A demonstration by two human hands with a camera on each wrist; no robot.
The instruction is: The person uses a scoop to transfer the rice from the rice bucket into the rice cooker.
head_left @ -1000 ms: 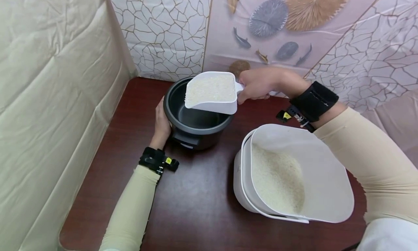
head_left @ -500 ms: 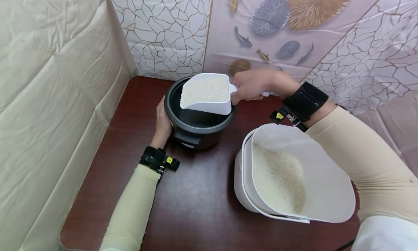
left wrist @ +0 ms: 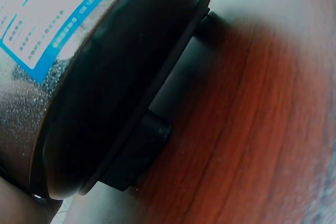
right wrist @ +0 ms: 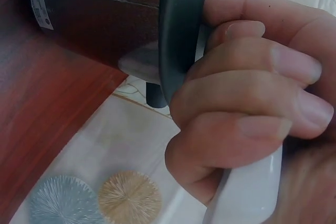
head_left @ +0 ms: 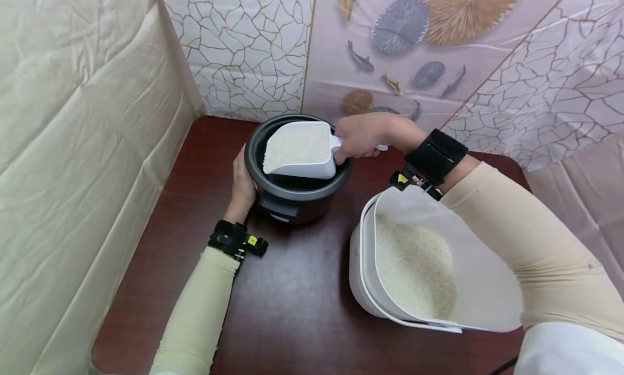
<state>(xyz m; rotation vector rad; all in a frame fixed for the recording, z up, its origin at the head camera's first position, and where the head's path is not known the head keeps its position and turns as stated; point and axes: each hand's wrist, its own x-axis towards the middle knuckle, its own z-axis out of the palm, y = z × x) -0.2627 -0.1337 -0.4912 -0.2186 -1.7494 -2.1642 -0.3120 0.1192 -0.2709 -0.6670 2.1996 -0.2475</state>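
In the head view my right hand grips the handle of a white scoop full of rice. The right wrist view shows its fingers curled round the white handle, close by the cooker's dark rim. The scoop is nearly level over the mouth of a lidless black rice cooker, hiding part of its inside. My left hand rests flat against the cooker's left side. A blue-bordered label and the cooker's underside show in the left wrist view.
To the right stands a white rice bin with rice heaped inside, partly under my right forearm. The dark red wooden table meets a cream-covered wall on the left and a patterned wall behind.
My right hand has moved left and down with the filled scoop, bringing it further over the cooker and nearer its rim. The left hand and the cooker have stayed put.
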